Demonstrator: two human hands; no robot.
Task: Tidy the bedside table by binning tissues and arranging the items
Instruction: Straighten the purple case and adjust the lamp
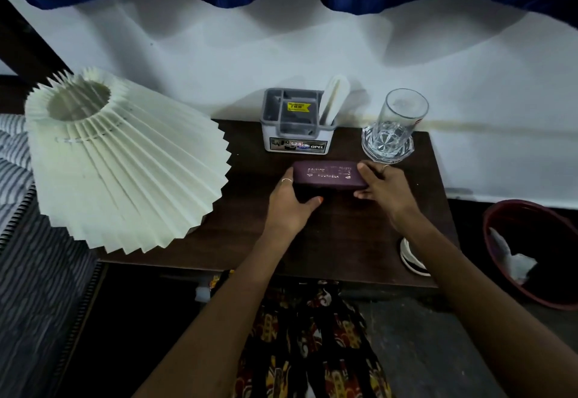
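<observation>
Dark wooden desk (328, 241) against a white wall. All places are given relative to the maroon case (330, 175), which lies flat near the desk's centre. Left of the case, a pleated cream lampshade (125, 160) tilts over the desk's left part. Far right and below, on the floor, a dark red bin (513, 278) contains white tissue (513, 260). Directly behind the case stands a grey-and-white organiser (295, 122) holding a white object. Behind and right, a clear glass (397, 125) stands upright. Left hand (291, 197) grips the case's left end; right hand (381, 185) grips its right end, each grip closed on the case between them.
</observation>
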